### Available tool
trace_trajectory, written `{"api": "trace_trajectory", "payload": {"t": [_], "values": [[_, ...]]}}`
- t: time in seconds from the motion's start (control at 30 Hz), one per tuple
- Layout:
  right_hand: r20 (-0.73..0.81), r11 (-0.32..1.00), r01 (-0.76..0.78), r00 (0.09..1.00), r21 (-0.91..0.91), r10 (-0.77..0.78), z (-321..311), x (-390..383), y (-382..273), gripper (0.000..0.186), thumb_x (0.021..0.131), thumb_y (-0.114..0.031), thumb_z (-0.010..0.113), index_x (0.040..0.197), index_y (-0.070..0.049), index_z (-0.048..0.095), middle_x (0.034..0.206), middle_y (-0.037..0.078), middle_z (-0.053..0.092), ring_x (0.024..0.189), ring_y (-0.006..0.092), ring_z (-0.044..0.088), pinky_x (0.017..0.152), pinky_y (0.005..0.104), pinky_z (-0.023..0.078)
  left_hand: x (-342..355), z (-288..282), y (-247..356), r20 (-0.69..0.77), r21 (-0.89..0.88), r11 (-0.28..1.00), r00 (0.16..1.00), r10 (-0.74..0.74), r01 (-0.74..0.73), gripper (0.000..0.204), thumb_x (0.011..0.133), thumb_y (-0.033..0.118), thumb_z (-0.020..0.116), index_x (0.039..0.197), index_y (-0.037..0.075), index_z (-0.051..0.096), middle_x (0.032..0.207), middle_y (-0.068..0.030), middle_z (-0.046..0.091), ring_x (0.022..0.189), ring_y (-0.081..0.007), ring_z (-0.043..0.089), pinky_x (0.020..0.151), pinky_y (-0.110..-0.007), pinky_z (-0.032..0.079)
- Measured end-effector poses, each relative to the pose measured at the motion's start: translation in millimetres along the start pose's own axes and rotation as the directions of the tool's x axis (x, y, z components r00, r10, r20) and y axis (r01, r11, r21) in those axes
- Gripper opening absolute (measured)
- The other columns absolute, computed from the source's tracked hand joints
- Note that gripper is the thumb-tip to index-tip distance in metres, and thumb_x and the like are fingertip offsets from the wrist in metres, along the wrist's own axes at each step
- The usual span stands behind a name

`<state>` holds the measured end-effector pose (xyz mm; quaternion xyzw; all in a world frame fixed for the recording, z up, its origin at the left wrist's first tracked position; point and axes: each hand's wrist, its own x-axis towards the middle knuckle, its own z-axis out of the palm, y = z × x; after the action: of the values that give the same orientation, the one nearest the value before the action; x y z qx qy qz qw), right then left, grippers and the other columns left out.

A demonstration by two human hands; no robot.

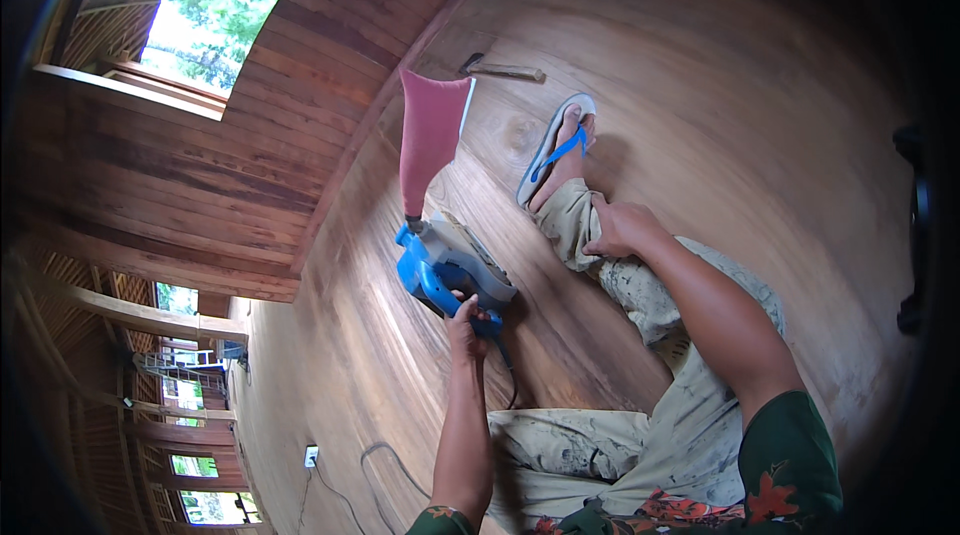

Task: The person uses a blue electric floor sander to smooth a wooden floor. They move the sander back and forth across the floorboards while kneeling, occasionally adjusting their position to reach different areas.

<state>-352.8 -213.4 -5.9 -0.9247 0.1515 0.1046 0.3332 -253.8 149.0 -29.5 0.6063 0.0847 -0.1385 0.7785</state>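
My left hand (464, 325) is wrapped round the rear handle of a blue and grey belt sander (425, 270). A red cloth dust bag (432, 140) stretches out from the sander's far end. The sander is tilted, its belt side toward my foot; whether it touches the boards I cannot tell. My right hand (622, 228) is closed round the rolled cuff of my paint-stained trousers (572, 220), at the shin. Just beyond it is my foot in a flip-flop (538, 167) with a blue strap, flat on the wooden floor (720, 125).
A hammer (508, 71) with a wooden handle lies beyond my foot. The sander's cord (512, 385) drops by my leg; another cable (375, 465) runs to a white socket box (311, 456). A plank wall (270, 135) with a window rises at left. Farther off stands a ladder (185, 363).
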Motion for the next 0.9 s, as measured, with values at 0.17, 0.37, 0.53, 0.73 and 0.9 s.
{"api": "trace_trajectory", "payload": {"t": [0.17,0.37,0.53,0.73,0.9], "values": [[0.012,0.999,-0.008,1.000,-0.033,0.008,-1.8,0.1,-2.6,0.096,0.078,-0.050,0.081,0.149,0.001,0.043,0.129,0.021,0.069,0.119,0.0363,0.067,0.100,0.0460,0.055,-49.7,2.7,-23.5,-0.024,-0.021,1.000,1.000,-0.017,0.017,0.031,0.089,0.001,0.072,0.110,0.019,0.057,0.071,0.0021,0.052,0.062,-0.0121,0.054,0.063,-0.031,0.049],[-0.022,1.000,0.024,0.999,-0.009,-0.024,1.3,1.7,0.1,0.096,0.077,-0.053,0.080,0.147,0.002,0.044,0.120,0.025,0.071,0.112,0.0416,0.068,0.096,0.0499,0.054,-81.6,6.5,-31.2,-0.028,-0.025,1.000,1.000,0.005,-0.006,0.034,0.087,-0.001,0.073,0.112,0.014,0.056,0.067,0.0009,0.052,0.060,-0.0130,0.054,0.058,-0.029,0.047],[-0.036,0.999,0.027,0.999,0.016,-0.027,2.2,0.4,2.4,0.090,0.078,-0.049,0.081,0.145,0.001,0.048,0.123,0.023,0.071,0.114,0.0391,0.068,0.096,0.0484,0.055,-4.3,2.5,-3.4,0.009,-0.013,1.000,1.000,0.008,-0.008,0.034,0.086,-0.001,0.073,0.111,0.015,0.055,0.065,0.0007,0.052,0.055,-0.0136,0.053,0.055,-0.030,0.047],[0.005,1.000,-0.010,1.000,-0.010,0.010,-1.0,4.6,-2.2,0.094,0.078,-0.050,0.080,0.149,0.001,0.045,0.121,0.023,0.071,0.113,0.0395,0.068,0.097,0.0482,0.054,158.1,7.8,56.8,0.040,0.061,0.998,0.999,0.019,-0.022,0.029,0.089,0.000,0.068,0.107,0.019,0.056,0.068,0.0013,0.051,0.056,-0.0134,0.053,0.055,-0.031,0.050],[0.019,0.999,-0.037,0.999,0.008,0.036,-3.0,7.8,-7.2,0.098,0.079,-0.051,0.080,0.153,-0.001,0.041,0.124,0.023,0.070,0.115,0.0383,0.067,0.098,0.0476,0.053,258.7,11.1,91.5,0.039,0.080,0.996,0.999,0.037,-0.040,0.026,0.088,0.000,0.069,0.101,0.018,0.057,0.071,0.0020,0.051,0.055,-0.0133,0.053,0.053,-0.030,0.049]]}}
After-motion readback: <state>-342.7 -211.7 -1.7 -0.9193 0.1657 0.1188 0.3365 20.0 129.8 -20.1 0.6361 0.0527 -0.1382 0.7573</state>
